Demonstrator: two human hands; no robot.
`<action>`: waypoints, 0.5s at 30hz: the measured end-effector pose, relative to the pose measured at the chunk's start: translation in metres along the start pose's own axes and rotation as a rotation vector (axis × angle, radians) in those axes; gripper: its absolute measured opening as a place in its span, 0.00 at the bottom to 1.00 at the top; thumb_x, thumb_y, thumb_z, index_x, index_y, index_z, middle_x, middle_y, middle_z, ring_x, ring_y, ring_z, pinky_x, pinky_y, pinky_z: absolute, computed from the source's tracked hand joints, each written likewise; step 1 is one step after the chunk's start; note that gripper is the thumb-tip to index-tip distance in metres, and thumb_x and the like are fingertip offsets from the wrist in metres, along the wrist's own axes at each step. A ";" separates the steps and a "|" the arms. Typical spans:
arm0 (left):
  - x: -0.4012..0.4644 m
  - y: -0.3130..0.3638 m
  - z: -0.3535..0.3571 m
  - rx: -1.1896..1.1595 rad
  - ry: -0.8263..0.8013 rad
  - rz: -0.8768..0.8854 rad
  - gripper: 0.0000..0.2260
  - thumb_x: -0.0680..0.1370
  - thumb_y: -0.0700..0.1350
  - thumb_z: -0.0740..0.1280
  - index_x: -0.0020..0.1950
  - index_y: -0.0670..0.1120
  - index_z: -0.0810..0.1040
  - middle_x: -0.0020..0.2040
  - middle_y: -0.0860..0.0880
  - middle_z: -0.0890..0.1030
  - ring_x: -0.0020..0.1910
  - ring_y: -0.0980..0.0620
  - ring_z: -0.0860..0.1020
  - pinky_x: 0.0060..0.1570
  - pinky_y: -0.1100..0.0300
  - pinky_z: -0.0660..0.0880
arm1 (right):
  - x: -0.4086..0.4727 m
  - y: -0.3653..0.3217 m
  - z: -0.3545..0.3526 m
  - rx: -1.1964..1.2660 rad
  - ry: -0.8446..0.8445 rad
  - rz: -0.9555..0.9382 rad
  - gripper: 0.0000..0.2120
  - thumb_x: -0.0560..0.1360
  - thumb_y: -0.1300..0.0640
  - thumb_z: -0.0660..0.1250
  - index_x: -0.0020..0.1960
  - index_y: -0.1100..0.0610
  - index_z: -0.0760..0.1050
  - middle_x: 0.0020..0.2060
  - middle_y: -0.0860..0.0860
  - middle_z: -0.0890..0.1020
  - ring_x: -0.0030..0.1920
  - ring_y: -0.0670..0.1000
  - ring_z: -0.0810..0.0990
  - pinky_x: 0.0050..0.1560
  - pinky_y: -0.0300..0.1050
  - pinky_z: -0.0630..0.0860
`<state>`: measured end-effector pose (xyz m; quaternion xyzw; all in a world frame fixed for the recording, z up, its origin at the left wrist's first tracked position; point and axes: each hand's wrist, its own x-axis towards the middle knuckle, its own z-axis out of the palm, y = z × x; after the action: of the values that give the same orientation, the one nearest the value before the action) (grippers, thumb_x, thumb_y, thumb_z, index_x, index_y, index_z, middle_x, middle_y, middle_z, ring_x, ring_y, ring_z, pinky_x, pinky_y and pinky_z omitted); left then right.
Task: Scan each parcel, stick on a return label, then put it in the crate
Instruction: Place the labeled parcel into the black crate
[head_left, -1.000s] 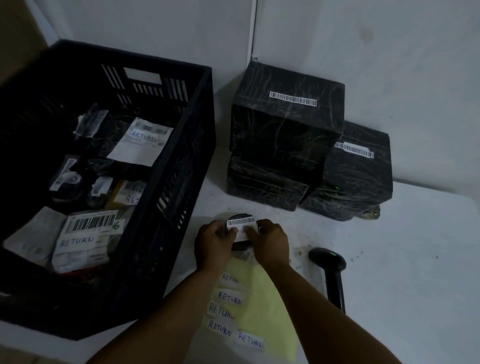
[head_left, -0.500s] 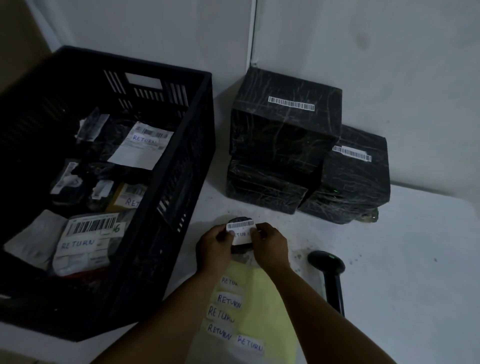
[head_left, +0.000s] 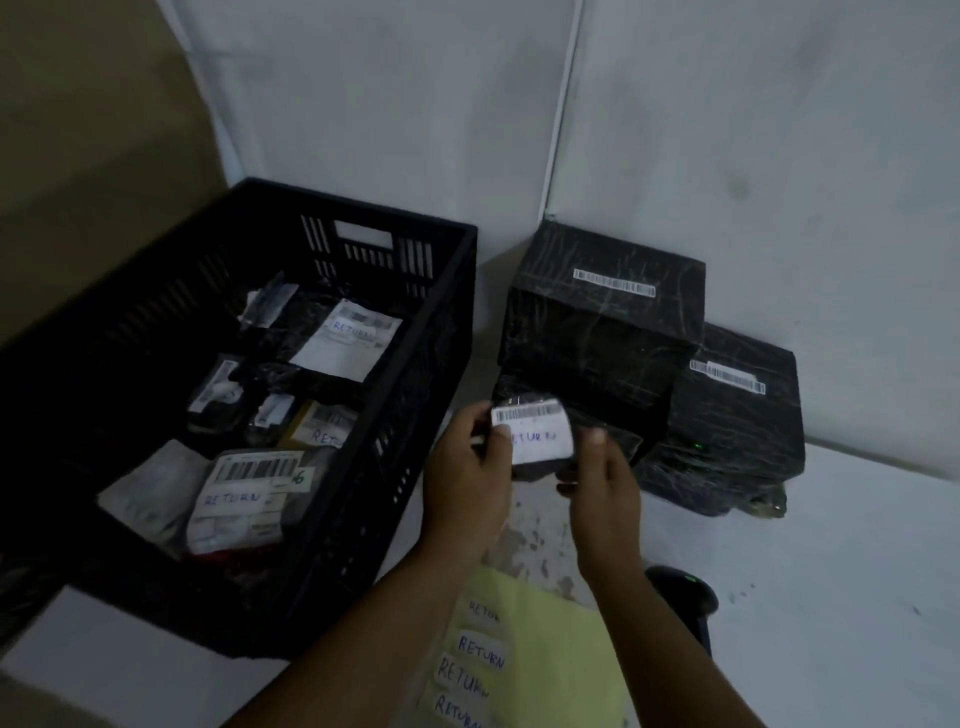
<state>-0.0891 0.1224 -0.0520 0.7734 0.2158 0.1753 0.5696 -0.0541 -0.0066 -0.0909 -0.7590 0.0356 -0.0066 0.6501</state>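
A small dark round parcel (head_left: 537, 470) with a barcode strip and a white RETURN label (head_left: 540, 441) on top is lifted above the table, between both hands. My left hand (head_left: 467, 488) grips its left side. My right hand (head_left: 602, 483) holds its right side, thumb by the label's edge. The black crate (head_left: 415, 244) stands at the left with several labelled parcels inside. A yellow sheet (head_left: 561, 654) with several RETURN labels lies under my forearms. The black scanner (head_left: 685, 597) lies on the table, partly hidden by my right forearm.
Three black wrapped boxes with barcode strips are stacked against the wall at the back right: a tall one (head_left: 608, 317), a lower one (head_left: 737, 410) and a flat one beneath. The white table (head_left: 857, 597) extends to the right.
Both hands have lifted the small parcel off the table and tilted it up, now with the RETURN label stuck on. The camera view has tipped upward.
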 end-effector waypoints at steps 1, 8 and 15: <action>0.001 0.018 -0.009 -0.014 0.024 0.043 0.09 0.81 0.50 0.63 0.61 0.59 0.75 0.50 0.61 0.79 0.49 0.63 0.79 0.39 0.72 0.75 | 0.001 -0.012 0.003 0.081 0.000 -0.009 0.24 0.79 0.32 0.53 0.58 0.47 0.79 0.45 0.48 0.84 0.46 0.47 0.83 0.45 0.46 0.81; 0.025 0.087 -0.098 -0.025 0.167 0.137 0.09 0.81 0.51 0.63 0.60 0.58 0.76 0.51 0.58 0.82 0.48 0.62 0.81 0.42 0.67 0.78 | 0.002 -0.068 0.059 0.038 -0.094 -0.178 0.12 0.82 0.42 0.59 0.53 0.46 0.79 0.44 0.45 0.83 0.46 0.44 0.81 0.47 0.47 0.79; 0.076 0.065 -0.192 0.164 0.245 -0.021 0.11 0.80 0.48 0.63 0.61 0.50 0.78 0.56 0.50 0.82 0.55 0.50 0.80 0.56 0.53 0.77 | -0.004 -0.105 0.135 -0.130 -0.171 -0.425 0.10 0.80 0.51 0.66 0.60 0.52 0.78 0.53 0.49 0.79 0.55 0.49 0.79 0.55 0.47 0.77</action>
<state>-0.1157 0.3010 0.0677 0.7878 0.3054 0.2440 0.4759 -0.0456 0.1427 -0.0079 -0.7876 -0.1796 -0.0767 0.5844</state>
